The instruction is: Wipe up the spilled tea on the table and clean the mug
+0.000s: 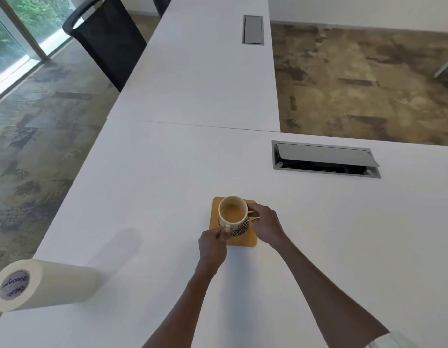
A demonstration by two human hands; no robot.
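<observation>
Seeing mug of tea upright on coaster, mid desk | left grip pinching its handle | right grip closed at its right side | paper roll lying near left

The scene was recorded from a single wide-angle view, worn at head height and directed forward and steeply downward over a white table. Both forearms were taken in from the bottom edge, so the viewpoint was placed just behind and above them, close to the near table edge. The left hand and right hand were framed slightly below centre, near the lens. Straight lines were bent toward the borders by the wide lens. Farther off, a chair and a window were caught at upper left, and carpeted floor at upper right. No second view was supplied, so no overlap was given.
</observation>
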